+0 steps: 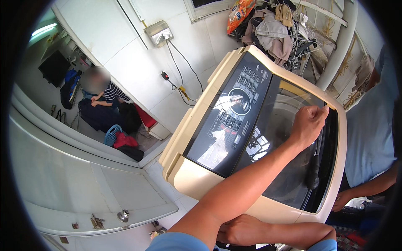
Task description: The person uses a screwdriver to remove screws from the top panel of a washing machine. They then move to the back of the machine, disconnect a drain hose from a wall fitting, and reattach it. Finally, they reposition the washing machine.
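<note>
A beige top-load washing machine [201, 186] stands tilted in view, with a dark control panel [222, 113] and a see-through lid [272, 167]. Over the lid's right edge, my left hand [309, 122] is closed, its fingertips pinched at the rim; whatever is between them is too small to make out. Just below that hand, a black-handled screwdriver [313, 171] lies along the lid. My right hand [240, 230] is curled beneath my left forearm, close to my body and the machine's front. Its fingers are partly hidden, and I cannot see what they hold.
A co-worker in a blue shirt [370, 134] stands right of the machine. Clothes and wire hangers [276, 35] are heaped behind it. Cables hang from a wall socket box [159, 33]. A grey door [100, 184] stands at left; beyond it sits another person [111, 94] near a blue basket [112, 134].
</note>
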Tool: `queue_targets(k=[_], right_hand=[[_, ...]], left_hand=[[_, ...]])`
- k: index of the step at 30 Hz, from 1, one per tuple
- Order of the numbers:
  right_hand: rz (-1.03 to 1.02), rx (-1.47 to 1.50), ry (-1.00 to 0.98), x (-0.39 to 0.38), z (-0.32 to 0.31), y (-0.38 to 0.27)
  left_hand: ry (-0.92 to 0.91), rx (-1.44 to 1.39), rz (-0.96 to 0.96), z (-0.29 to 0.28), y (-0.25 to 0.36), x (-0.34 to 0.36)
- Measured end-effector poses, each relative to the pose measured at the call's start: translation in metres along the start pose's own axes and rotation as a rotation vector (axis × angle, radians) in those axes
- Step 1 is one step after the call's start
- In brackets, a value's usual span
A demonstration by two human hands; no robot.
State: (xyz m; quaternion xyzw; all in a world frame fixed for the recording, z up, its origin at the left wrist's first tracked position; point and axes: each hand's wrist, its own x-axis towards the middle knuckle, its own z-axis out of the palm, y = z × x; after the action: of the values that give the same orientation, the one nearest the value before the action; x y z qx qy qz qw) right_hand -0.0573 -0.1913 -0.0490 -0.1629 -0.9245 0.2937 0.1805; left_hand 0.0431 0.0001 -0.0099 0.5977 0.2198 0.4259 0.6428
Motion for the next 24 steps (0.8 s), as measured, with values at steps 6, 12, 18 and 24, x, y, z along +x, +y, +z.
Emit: queue_targets(k=[6, 12, 18, 24], right_hand=[[0.093, -0.033, 0.038, -0.009, -0.007, -0.008], [0.057, -0.104, 0.072, -0.014, 0.001, -0.001], [-0.005, 0.002, 0.030, 0.009, 0.013, -0.001], [0.092, -0.041, -0.001, 0.002, -0.003, -0.011]], left_hand=[[0.008, -0.065, 0.027, 0.001, -0.005, 0.000], [-0.033, -0.054, -0.029, 0.010, -0.004, 0.009], [0.033, -0.026, 0.040, -0.005, -0.016, 0.002], [0.047, -0.033, 0.072, 0.017, -0.018, 0.006]])
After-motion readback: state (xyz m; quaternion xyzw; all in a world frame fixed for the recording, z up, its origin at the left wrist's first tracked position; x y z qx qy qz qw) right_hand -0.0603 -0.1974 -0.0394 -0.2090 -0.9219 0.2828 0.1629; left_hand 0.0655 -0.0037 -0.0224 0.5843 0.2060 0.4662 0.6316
